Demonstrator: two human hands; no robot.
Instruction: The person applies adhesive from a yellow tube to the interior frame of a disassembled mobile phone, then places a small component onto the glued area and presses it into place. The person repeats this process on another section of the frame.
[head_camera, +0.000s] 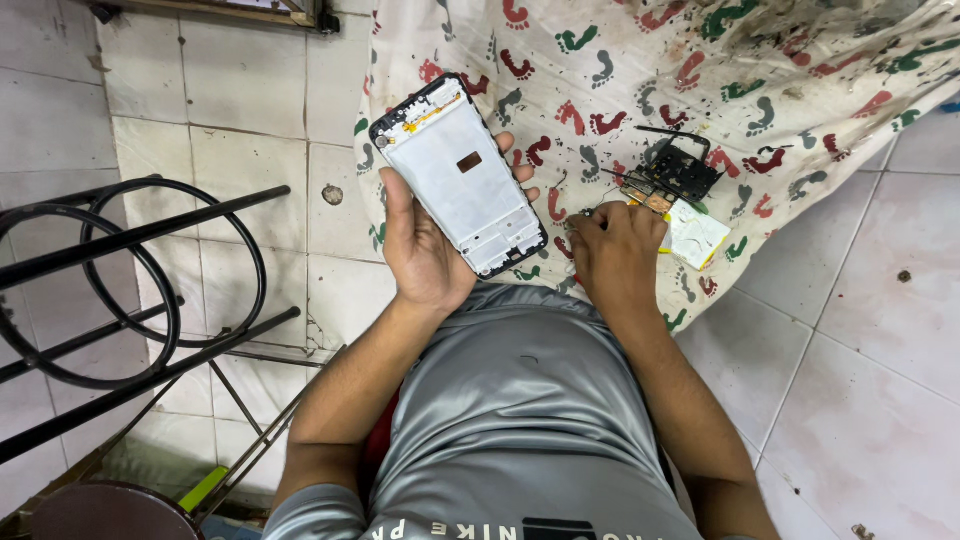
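While the left hand (425, 245) cradles a stripped phone frame (460, 175) from behind, fingers wrapped round its edges so its bare inner face stays in sight, the right hand (615, 255) rests curled on the footprint-patterned cloth (800, 70), fingertips pinched near small black parts (680, 170) just beyond it.

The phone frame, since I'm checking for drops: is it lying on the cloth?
No, the left hand holds the phone frame up above the footprint-patterned cloth.
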